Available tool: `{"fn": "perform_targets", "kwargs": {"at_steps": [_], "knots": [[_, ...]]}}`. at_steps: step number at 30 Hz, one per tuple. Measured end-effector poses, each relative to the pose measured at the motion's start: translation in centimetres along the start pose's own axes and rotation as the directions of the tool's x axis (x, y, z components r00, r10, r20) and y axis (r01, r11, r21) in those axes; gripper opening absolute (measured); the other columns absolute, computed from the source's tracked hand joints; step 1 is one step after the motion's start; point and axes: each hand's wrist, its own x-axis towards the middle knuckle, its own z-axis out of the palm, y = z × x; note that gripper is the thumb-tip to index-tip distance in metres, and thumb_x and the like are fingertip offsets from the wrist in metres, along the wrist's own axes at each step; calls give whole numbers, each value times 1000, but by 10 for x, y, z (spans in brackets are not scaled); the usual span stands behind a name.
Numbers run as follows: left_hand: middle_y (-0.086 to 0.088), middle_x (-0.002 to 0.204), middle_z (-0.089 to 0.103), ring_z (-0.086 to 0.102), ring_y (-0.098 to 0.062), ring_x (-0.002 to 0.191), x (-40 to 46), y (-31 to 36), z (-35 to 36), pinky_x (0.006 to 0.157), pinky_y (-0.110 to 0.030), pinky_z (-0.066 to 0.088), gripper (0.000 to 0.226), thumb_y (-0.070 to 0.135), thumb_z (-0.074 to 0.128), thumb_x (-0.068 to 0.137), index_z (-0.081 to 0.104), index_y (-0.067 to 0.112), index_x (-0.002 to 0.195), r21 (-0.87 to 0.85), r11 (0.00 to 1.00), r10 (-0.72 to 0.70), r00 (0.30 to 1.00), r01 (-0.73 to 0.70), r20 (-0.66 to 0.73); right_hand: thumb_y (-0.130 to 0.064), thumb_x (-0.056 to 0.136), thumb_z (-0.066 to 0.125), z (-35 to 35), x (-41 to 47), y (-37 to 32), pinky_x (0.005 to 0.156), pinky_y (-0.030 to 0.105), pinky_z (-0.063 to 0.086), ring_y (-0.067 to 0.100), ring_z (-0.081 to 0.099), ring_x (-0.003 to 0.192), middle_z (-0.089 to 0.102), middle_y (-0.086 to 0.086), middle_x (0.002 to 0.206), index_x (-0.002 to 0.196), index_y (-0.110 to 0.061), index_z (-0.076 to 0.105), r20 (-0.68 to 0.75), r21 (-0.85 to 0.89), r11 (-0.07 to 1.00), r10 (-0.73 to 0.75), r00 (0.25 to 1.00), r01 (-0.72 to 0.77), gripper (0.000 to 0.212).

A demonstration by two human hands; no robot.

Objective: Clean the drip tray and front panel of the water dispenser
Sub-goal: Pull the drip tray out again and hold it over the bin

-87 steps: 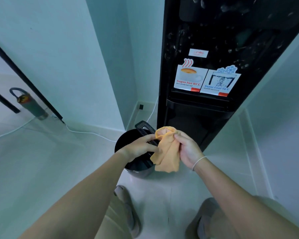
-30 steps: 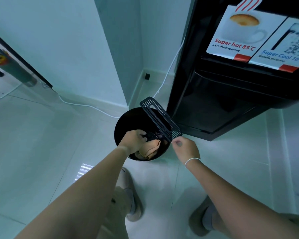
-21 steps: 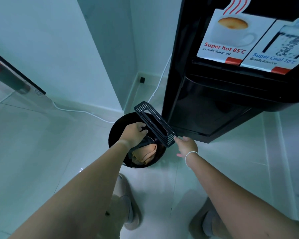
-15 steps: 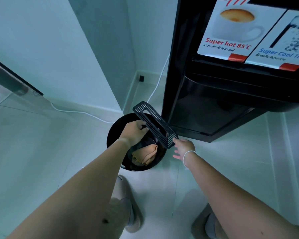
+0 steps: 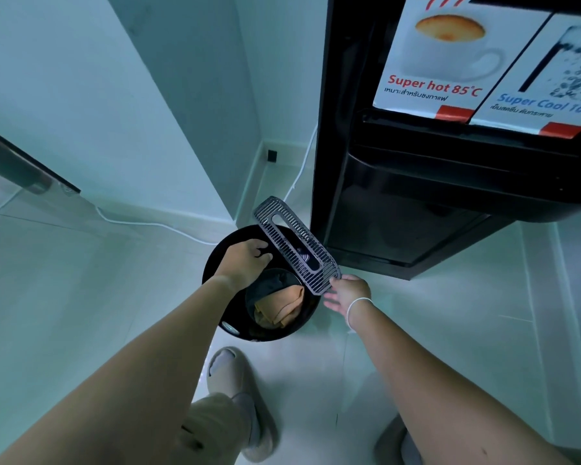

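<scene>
While my left hand (image 5: 245, 261) grips the drip tray grate (image 5: 296, 245) over the black bucket (image 5: 212, 270), my right hand (image 5: 348, 293) hangs loose-fingered by its near end, perhaps just touching; a one-sided hold could let it tip onto the orange cloth (image 5: 280, 308).

I can read two printed stickers on the black front of the water dispenser (image 5: 416, 203), at the upper right. The left sticker (image 5: 440, 62) shows a white cup of coffee and, under it, red words "Super hot 85°C". Below that runs a line of small dark Thai script, which I cannot make out letter for letter. Just beside it on the right, the second sticker (image 5: 550, 78) carries blue words "Super Cool 10°C", cut at the frame edge, with another small Thai line beneath. Each sticker has a plain red block at its lower right corner. I find no other readable text.
</scene>
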Motion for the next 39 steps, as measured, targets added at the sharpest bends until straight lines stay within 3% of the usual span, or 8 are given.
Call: {"fn": "perform_targets", "kwargs": {"at_steps": [5, 8, 16, 19, 25, 29, 32, 39], "knots": [[-11, 126, 60, 55, -27, 116, -11, 9, -7, 94, -26, 39, 38, 22, 55, 91, 55, 14, 129, 49, 997, 58, 990, -53, -125, -3, 95, 44, -21, -17, -10, 79, 42, 51, 33, 60, 94, 57, 24, 122, 94, -6, 52, 16, -102, 991, -80, 997, 82, 9], [-13, 129, 53, 51, -31, 119, -23, 24, -16, 101, -35, 39, 40, 21, 54, 91, 54, 16, 130, 161, 976, 179, 963, -148, -202, -6, 95, 44, -35, -29, -19, 73, 46, 53, 33, 59, 101, 57, 15, 118, 78, -17, 50, 10, -240, 958, -162, 987, 159, 22], [-5, 143, 47, 45, -22, 130, -80, 83, -20, 106, -25, 30, 46, 25, 53, 94, 45, 19, 139, 255, 907, 298, 938, -336, 177, -11, 94, 46, -55, -114, -54, 64, 34, 49, 22, 49, 76, 53, 4, 80, 93, -17, 59, 212, -525, 674, -488, 847, 520, 15], [0, 130, 57, 53, -17, 118, -103, 97, -22, 94, -16, 34, 40, 21, 53, 94, 52, 17, 134, 153, 931, 290, 926, -331, 239, -12, 92, 49, -64, -143, -70, 71, 30, 45, 17, 47, 74, 51, -5, 71, 96, -14, 65, 300, -562, 555, -553, 777, 612, 16], [3, 76, 60, 56, -11, 70, -139, 120, -32, 74, -24, 47, 4, 14, 62, 89, 64, 18, 89, -122, 954, 297, 923, -274, 245, -18, 91, 55, -80, -194, -98, 90, 35, 51, 10, 51, 95, 60, -4, 111, 110, -14, 67, 355, -578, 387, -674, 648, 719, 23], [3, 66, 59, 57, -7, 55, -156, 131, -45, 68, -22, 51, 22, 9, 59, 91, 60, 18, 71, -317, 909, 325, 936, -271, 134, -20, 87, 62, -86, -216, -104, 84, 35, 53, 11, 55, 88, 59, -15, 87, 108, -18, 68, 260, -443, 460, -756, 601, 770, 22], [-8, 72, 65, 65, -8, 51, -163, 135, -57, 64, -25, 57, 18, 5, 55, 93, 60, 11, 76, -502, 831, 315, 947, -241, 67, -27, 86, 63, -102, -220, -102, 86, 24, 44, 13, 55, 93, 61, -5, 104, 118, -20, 62, 110, -417, 501, -801, 589, 759, 34], [-18, 87, 61, 63, -28, 74, -168, 157, -71, 57, -25, 59, 22, -2, 48, 95, 42, 9, 77, -840, 498, 260, 961, -215, -92, -43, 91, 51, -145, -222, -100, 89, 35, 47, 23, 56, 101, 58, 4, 122, 125, -16, 54, -27, -245, 793, -581, 814, 558, 44]]}}
